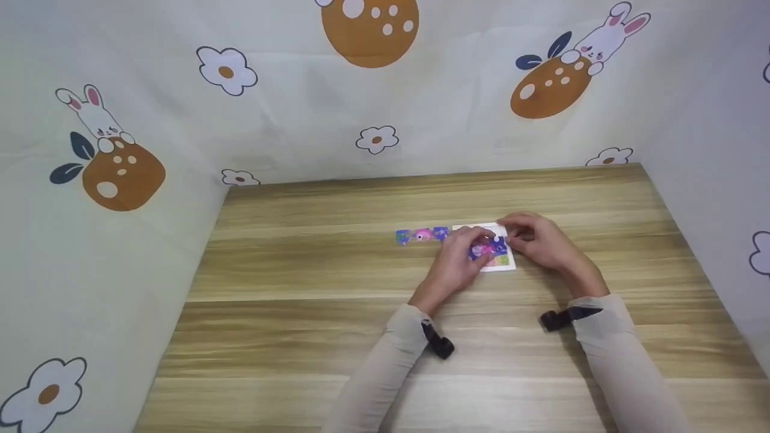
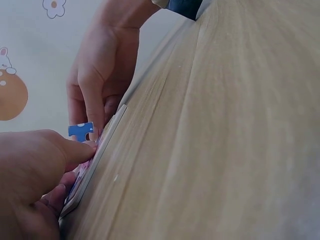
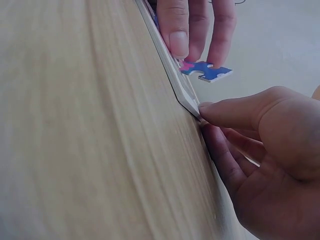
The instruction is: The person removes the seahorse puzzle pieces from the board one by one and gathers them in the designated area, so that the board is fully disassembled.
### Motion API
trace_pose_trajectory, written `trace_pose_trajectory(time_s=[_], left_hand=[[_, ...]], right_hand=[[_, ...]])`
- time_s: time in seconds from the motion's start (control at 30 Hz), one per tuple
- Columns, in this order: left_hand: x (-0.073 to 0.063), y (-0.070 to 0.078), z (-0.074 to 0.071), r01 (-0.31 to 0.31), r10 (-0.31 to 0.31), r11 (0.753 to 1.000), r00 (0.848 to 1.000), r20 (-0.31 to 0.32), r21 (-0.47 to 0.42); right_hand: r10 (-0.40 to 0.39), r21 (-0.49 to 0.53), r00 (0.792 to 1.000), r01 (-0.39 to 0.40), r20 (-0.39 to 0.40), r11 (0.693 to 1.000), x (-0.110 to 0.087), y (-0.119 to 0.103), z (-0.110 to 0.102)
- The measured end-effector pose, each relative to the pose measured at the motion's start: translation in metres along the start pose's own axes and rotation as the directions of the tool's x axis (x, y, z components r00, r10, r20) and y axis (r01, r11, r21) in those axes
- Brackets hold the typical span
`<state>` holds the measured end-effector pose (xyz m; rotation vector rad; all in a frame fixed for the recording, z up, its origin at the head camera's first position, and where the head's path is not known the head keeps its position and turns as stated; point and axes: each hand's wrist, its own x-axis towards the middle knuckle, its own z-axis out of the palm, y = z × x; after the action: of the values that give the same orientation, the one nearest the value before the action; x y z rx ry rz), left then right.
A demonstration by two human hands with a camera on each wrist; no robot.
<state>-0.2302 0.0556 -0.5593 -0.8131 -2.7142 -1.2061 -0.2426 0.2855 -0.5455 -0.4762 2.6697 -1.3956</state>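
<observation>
Blue puzzle piece, pinched in left grip, just above puzzle tray, right grip pinching tray's edge

My puzzle tray: white; picture blue, pink, green. Loose pieces: blue, pink. My sleeves: beige; wrist cameras black. Table: tan-brown wood grain. Wall cloth: cream, brown fruit, white rabbits, white brown-centred flowers.
</observation>
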Motion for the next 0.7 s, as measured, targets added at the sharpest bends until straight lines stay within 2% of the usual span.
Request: trace_pose_trajectory(time_s=[0.27,0.5,0.7], left_hand=[[-0.001,0.000,0.002,0.000,0.000,1.000,1.000,-0.013,-0.016],[-0.005,0.003,0.007,0.019,-0.015,0.997,0.999,-0.051,0.069],[-0.006,0.009,0.012,0.070,-0.063,0.980,0.997,-0.044,0.186]], right_hand=[[-0.020,0.004,1.000,0.020,-0.008,1.000,0.000,0.000,0.000],[-0.007,0.013,1.000,0.007,-0.004,1.000,0.000,0.000,0.000],[0.008,0.010,1.000,-0.008,0.009,1.000,0.000,0.001,0.000]])
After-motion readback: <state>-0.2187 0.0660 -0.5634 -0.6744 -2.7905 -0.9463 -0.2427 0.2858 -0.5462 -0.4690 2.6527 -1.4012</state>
